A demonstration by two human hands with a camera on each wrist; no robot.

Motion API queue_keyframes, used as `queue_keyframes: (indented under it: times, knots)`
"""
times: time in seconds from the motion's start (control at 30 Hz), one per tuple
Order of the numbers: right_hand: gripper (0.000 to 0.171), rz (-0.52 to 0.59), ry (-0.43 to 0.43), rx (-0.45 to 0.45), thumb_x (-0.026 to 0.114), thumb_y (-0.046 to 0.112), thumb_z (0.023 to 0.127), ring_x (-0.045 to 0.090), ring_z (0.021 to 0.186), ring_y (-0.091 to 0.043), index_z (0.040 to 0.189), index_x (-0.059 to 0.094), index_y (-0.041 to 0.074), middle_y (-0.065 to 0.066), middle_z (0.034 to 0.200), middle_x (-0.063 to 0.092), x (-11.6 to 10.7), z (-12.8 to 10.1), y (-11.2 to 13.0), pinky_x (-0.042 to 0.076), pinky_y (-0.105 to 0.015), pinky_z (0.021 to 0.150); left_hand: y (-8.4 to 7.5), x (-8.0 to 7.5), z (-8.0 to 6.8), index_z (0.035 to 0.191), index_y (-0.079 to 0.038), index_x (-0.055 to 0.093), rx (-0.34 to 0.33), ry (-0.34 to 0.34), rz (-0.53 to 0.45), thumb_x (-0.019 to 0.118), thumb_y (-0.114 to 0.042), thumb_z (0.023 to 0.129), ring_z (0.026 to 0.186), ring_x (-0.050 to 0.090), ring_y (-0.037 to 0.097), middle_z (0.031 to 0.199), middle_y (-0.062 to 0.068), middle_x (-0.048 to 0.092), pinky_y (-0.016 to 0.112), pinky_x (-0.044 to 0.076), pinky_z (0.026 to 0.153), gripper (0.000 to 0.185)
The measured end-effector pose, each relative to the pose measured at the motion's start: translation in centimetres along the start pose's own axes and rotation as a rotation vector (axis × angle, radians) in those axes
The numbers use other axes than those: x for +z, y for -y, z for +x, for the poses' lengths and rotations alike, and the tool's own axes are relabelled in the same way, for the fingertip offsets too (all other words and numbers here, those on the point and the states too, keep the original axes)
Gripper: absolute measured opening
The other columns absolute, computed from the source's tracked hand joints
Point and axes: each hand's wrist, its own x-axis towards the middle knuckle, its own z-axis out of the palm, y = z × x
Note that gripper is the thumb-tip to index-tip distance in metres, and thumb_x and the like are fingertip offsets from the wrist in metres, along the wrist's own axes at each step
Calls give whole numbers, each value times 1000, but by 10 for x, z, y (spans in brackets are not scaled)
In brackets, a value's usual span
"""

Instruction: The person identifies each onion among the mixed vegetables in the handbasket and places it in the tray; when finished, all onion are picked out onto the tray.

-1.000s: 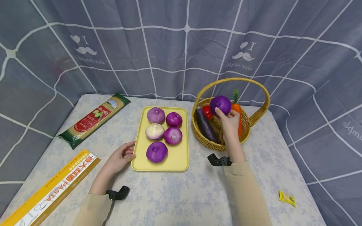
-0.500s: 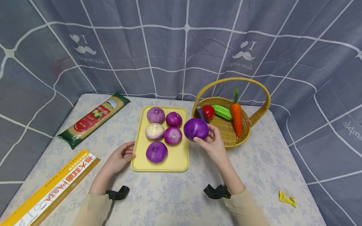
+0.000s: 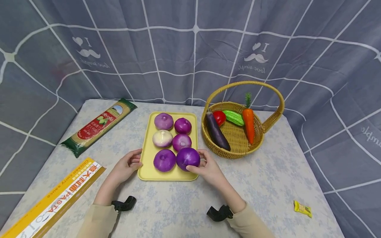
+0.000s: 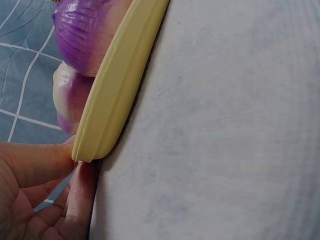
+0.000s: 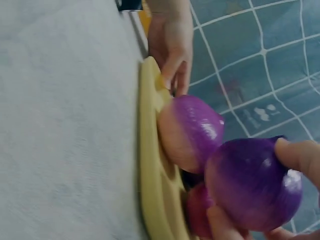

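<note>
My right hand [image 3: 209,167] grips a deep purple onion [image 3: 188,158] over the near right corner of the yellow tray [image 3: 184,176]. In the right wrist view my thumb and fingers are spread around this held onion [image 5: 252,185], beside another purple onion [image 5: 192,132]. At the tray's left edge my left hand [image 3: 126,165] pinches the rim, the thumb on top and the fingers against the outside, as the left wrist view shows. Several more onions sit on the tray, among them a whitish one [image 3: 162,138] and a purple one [image 3: 164,160] near the front.
Right of the tray stands a wicker basket [image 3: 258,140] with a tall handle, holding an eggplant [image 3: 216,132], a tomato [image 3: 219,117], a green vegetable [image 3: 233,118] and a carrot [image 3: 248,124]. Pasta packages [image 3: 99,127] [image 3: 58,201] lie left; a small yellow packet [image 3: 302,209] lies right.
My right hand has carried the purple onion from the basket leftward and toward me, over the tray's near right part. My left hand has stayed at the tray's edge.
</note>
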Motion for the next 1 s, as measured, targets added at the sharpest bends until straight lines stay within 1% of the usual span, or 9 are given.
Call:
queue_keyframes:
  times: [0.1,0.17,0.4,0.47,0.6,0.8,0.9,1.0]
  knots:
    - [64,-83,3,41,83,15,78,65,93,-17,131,49,3,-14,116,59,3,0,-5,51,-26,77,-1,1,0,149,-1,39,-3,-3,4,58,-3,96,114,55,31,124,20,55,21,49,82,56]
    - [64,-127,7,47,83,18,77,64,93,-17,130,50,2,-14,115,60,4,1,-8,52,-27,77,-1,1,0,148,-1,39,-5,-7,8,58,-3,96,113,55,31,124,20,56,22,48,82,56]
    - [65,-208,-12,77,85,24,76,61,94,-18,129,53,3,-10,113,62,7,7,-11,50,-28,79,-1,0,-1,149,-1,38,6,-5,14,57,-3,96,113,55,31,125,20,56,22,48,84,56]
    - [66,-227,-11,72,85,24,76,61,96,-18,129,53,2,-10,113,62,8,8,-11,51,-29,80,-1,0,-1,149,0,38,7,-3,14,57,-3,96,114,55,31,125,20,56,22,48,84,56]
    - [66,-243,-8,61,84,24,77,63,101,-20,131,54,2,-10,116,64,10,8,-10,53,-30,81,-1,1,-1,149,-1,38,-3,-1,12,57,-4,97,114,54,30,126,20,55,23,48,85,56]
    - [66,-265,-9,40,83,26,79,65,102,-21,133,54,2,-11,116,65,12,11,-12,52,-26,75,-2,0,-3,150,-2,37,-23,4,8,57,-5,97,114,54,30,126,20,54,24,48,85,57]
    - [67,-265,-20,38,83,26,79,65,103,-22,133,54,2,-12,116,65,11,11,-13,53,-26,76,-1,0,-3,150,-1,37,-18,9,4,57,-5,97,114,54,30,126,20,54,22,48,84,56]
    - [68,-248,-28,37,84,24,79,65,104,-24,135,52,1,-13,117,64,11,12,-13,54,-30,81,-1,0,-1,150,-1,37,-8,8,1,57,-5,97,114,54,30,125,20,54,20,48,83,56]
